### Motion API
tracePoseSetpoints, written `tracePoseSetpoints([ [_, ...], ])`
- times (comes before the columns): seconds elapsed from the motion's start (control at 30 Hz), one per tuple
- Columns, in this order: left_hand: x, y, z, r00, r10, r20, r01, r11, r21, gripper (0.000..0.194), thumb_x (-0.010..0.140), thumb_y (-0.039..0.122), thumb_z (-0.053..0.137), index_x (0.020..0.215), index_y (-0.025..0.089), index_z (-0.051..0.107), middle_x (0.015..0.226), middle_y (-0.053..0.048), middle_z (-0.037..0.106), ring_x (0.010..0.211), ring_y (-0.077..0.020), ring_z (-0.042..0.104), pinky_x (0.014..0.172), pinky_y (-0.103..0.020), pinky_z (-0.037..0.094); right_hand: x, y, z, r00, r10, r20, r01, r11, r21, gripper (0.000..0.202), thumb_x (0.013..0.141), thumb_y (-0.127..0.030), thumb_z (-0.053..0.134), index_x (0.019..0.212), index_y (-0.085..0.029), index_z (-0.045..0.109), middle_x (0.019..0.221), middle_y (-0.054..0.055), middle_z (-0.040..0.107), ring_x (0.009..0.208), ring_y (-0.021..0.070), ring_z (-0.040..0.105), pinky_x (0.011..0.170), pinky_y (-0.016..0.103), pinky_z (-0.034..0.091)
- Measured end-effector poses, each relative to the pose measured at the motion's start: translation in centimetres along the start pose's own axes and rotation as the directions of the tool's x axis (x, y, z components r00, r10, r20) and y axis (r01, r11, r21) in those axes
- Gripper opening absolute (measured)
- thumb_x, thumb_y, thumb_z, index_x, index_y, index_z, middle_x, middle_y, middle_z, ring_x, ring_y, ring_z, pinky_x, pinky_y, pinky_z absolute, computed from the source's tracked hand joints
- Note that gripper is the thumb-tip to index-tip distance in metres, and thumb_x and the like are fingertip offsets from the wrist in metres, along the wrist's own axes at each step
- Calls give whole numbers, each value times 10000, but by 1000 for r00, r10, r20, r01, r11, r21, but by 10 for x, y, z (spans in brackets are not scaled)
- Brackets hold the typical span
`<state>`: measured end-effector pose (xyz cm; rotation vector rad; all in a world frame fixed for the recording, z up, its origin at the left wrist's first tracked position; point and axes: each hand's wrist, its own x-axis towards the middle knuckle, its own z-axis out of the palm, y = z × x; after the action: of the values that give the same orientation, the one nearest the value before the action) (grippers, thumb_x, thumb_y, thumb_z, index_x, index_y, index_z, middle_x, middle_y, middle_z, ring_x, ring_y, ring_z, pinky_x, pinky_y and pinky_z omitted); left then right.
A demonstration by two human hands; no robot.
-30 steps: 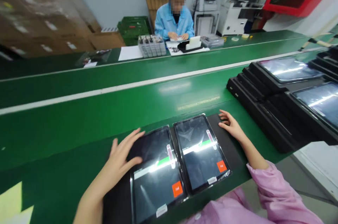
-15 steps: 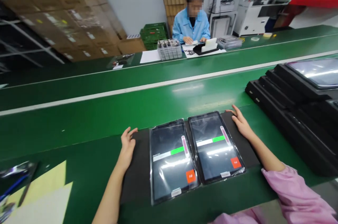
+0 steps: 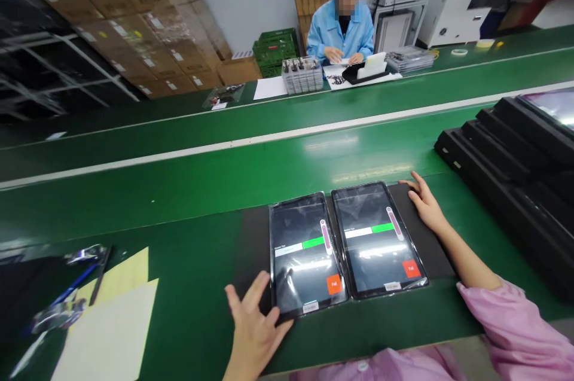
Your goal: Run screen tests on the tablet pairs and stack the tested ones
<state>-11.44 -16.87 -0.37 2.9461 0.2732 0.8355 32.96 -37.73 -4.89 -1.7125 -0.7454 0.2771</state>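
Head view: left tablet [image 3: 301, 264] and right tablet [image 3: 372, 249] are laid side by side on a black board [image 3: 253, 237]; setting-out looks done, both lit, neither lifted. Nothing is gripped by the spread left hand [image 3: 256, 324], brought to the left tablet's near corner since the earlier frame; whether the board is held by the right hand [image 3: 426, 204] is unclear.

Two tablets [image 3: 306, 222] lie side by side at lower centre; the left hand [image 3: 255, 328] spreads bottom centre, the right hand [image 3: 426, 204] right of centre; black trays [image 3: 506, 183] far right.
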Motion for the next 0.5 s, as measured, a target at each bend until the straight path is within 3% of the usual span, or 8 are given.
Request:
tracePoseSetpoints([
  [0.13, -18, -19, 4, 993, -23, -113, 35, 994, 104, 1095, 791, 79, 740, 1504, 564, 65, 1470, -69, 430, 1118, -259, 638, 1124, -782, 14, 1, 0, -1, 1000, -5, 7, 5, 1000, -2, 690, 926, -602, 508, 1501, -281, 304, 1331, 118, 604, 1212, 284, 584, 1055, 495, 453],
  [0.33, -41, -17, 21, 942, -66, -330, 133, 974, 185, 1052, 725, 177, 840, 1480, 528, 197, 1224, -31, 612, 908, -245, 678, 1135, -748, 108, 2, -3, -2, 1000, -7, 22, 7, 1000, 3, 709, 913, -638, 510, 1492, -274, 321, 1325, 127, 604, 1234, 296, 568, 1054, 506, 456],
  [0.4, -44, -18, 24, 936, -43, -349, 131, 963, 233, 951, 726, 210, 852, 1444, 485, 293, 1055, -3, 667, 842, -240, 680, 1127, -718, 148, 2, -4, -1, 1000, -2, 22, 2, 1000, 3, 710, 910, -641, 509, 1486, -267, 326, 1321, 132, 606, 1231, 299, 570, 1054, 511, 457],
  [0.5, -44, -23, 23, 946, 105, -306, 0, 946, 324, 558, 731, 249, 855, 1173, 367, 535, 812, 48, 671, 700, -194, 645, 1060, -537, 309, 1, -6, -1, 1000, 2, 17, -1, 1000, -4, 703, 909, -642, 505, 1476, -264, 334, 1320, 133, 608, 1227, 299, 572, 1063, 515, 446],
])
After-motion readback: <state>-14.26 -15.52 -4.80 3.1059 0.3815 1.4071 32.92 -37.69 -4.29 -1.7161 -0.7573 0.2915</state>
